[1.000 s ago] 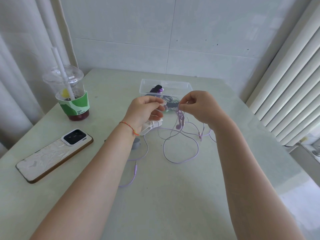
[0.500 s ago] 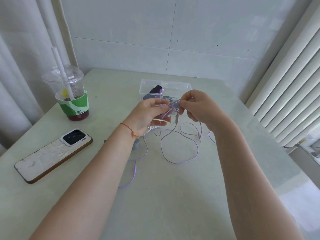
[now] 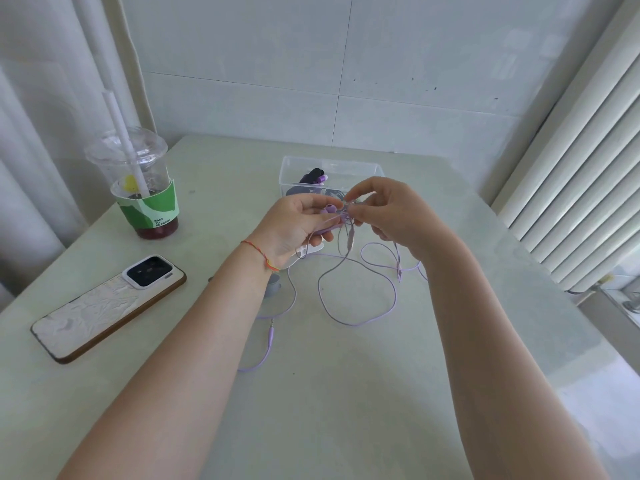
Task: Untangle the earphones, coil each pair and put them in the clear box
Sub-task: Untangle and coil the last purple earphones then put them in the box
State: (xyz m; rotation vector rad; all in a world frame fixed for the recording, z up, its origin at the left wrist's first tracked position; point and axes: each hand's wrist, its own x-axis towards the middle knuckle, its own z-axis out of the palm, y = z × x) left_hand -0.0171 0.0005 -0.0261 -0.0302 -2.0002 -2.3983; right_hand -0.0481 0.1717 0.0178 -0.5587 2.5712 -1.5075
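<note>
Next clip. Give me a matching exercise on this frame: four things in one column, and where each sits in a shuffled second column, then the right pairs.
Things
1. phone
2. drink cup
3. clear box
4. audio plug

Places
A. on the table behind both hands
B. at the table's far left edge, a straw standing in it
C. lying camera side up near the left forearm, left of it
D. on the table at the end of the lilac cable, just right of the left forearm

Pairs: 1-C, 2-B, 3-A, 4-D
</note>
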